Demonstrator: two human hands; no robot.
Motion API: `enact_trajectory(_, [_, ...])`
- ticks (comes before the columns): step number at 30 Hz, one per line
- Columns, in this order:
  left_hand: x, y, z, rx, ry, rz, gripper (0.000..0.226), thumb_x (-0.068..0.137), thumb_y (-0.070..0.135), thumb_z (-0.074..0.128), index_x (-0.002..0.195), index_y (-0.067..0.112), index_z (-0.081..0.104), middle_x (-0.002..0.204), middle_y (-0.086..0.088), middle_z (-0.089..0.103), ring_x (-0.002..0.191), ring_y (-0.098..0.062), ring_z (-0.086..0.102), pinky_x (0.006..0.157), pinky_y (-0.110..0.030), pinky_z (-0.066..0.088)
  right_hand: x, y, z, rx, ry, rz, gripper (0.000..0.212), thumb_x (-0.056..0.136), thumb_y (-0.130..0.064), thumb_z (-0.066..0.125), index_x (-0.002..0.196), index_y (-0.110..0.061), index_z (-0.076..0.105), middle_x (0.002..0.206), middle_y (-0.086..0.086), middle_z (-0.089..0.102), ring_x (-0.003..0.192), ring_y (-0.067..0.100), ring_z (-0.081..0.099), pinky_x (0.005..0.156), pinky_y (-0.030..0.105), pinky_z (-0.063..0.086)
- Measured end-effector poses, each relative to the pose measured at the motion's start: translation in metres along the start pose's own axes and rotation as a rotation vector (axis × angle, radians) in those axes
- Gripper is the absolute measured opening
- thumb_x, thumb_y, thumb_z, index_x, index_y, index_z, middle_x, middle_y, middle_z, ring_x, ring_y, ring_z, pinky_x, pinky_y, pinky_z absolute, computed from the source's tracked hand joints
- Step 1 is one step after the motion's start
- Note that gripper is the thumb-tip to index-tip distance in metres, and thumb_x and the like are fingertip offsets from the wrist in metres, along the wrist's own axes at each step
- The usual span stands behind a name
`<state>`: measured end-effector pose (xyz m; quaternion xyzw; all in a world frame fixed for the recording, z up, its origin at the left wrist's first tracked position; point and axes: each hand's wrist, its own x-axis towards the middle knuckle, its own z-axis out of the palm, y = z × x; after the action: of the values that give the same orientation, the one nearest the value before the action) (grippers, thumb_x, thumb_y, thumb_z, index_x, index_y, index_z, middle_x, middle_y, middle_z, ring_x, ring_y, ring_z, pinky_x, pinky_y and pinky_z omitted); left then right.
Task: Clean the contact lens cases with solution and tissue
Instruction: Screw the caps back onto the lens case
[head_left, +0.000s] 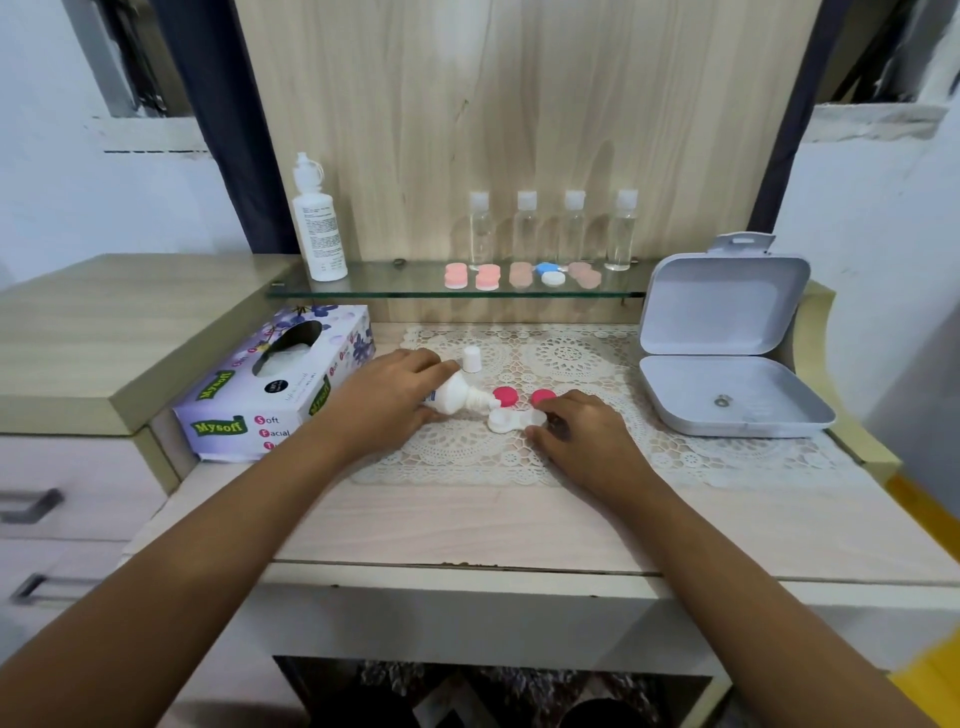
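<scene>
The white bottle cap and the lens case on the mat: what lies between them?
Between the cap and the lens case, the head view shows the nozzle of the small bottle, gripped by the left hand, and one pink lid.

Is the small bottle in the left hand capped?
Uncapped. The small solution bottle, tipped in the left hand, points a bare nozzle at the white lens case; a white cap stands on the lace mat.
</scene>
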<state>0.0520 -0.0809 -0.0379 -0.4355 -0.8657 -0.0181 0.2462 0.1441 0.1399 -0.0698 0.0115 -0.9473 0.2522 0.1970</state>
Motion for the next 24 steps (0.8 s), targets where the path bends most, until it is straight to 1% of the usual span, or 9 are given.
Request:
enact_trajectory(5, [0.006,0.0,0.001,0.063,-0.023,0.045,0.056,0.074,0.027,0.077,0.124,0.009,0.057,0.11,-0.011,0.064,0.096,-0.031,0.06,0.079,-0.043,0.052,-0.001,-0.002,-0.001,0.022,-0.005,0.016,0.03,0.086,-0.03,0.059,0.114,-0.018,0.062,0.089,-0.004,0.052,0.098,0.021,0.05,0.089,0.039,0.041])
enact_trajectory(9, [0.007,0.0,0.002,0.111,-0.034,0.081,0.057,0.07,0.023,0.08,0.121,0.011,0.057,0.108,-0.01,0.064,0.095,-0.03,0.062,0.08,-0.043,0.052,-0.001,-0.002,-0.002,0.018,-0.01,0.016,0.029,0.086,-0.03,0.059,0.112,-0.017,0.062,0.087,-0.005,0.05,0.098,0.021,0.05,0.089,0.039,0.04])
enact_trajectory(14, [0.009,0.002,0.0,0.147,0.016,0.132,0.057,0.064,0.022,0.084,0.114,0.009,0.062,0.101,-0.01,0.067,0.089,-0.031,0.064,0.077,-0.043,0.052,-0.001,-0.002,-0.002,0.018,-0.01,0.016,0.03,0.086,-0.03,0.059,0.113,-0.017,0.062,0.088,-0.004,0.05,0.098,0.021,0.05,0.088,0.039,0.04])
enact_trajectory(16, [0.011,0.002,0.0,0.161,0.04,0.145,0.056,0.061,0.022,0.085,0.111,0.009,0.063,0.098,-0.009,0.068,0.087,-0.03,0.064,0.076,-0.042,0.052,-0.001,-0.003,-0.002,0.017,-0.011,0.022,0.028,0.086,-0.029,0.058,0.11,-0.014,0.063,0.09,-0.001,0.054,0.097,0.021,0.05,0.087,0.038,0.04])
enact_trajectory(19, [0.012,0.003,0.0,0.173,0.07,0.155,0.056,0.06,0.024,0.086,0.11,0.01,0.064,0.097,-0.008,0.068,0.086,-0.029,0.064,0.074,-0.04,0.051,-0.001,-0.002,-0.002,0.018,-0.012,0.026,0.028,0.087,-0.03,0.057,0.108,-0.014,0.063,0.093,0.002,0.057,0.097,0.021,0.05,0.087,0.038,0.04])
enact_trajectory(24, [0.012,0.003,0.001,0.2,0.111,0.17,0.057,0.056,0.021,0.088,0.108,0.011,0.066,0.096,-0.007,0.069,0.085,-0.028,0.065,0.074,-0.039,0.052,-0.001,-0.002,-0.002,0.022,-0.005,0.029,0.027,0.087,-0.03,0.057,0.106,-0.013,0.064,0.093,0.003,0.058,0.096,0.023,0.051,0.087,0.039,0.041])
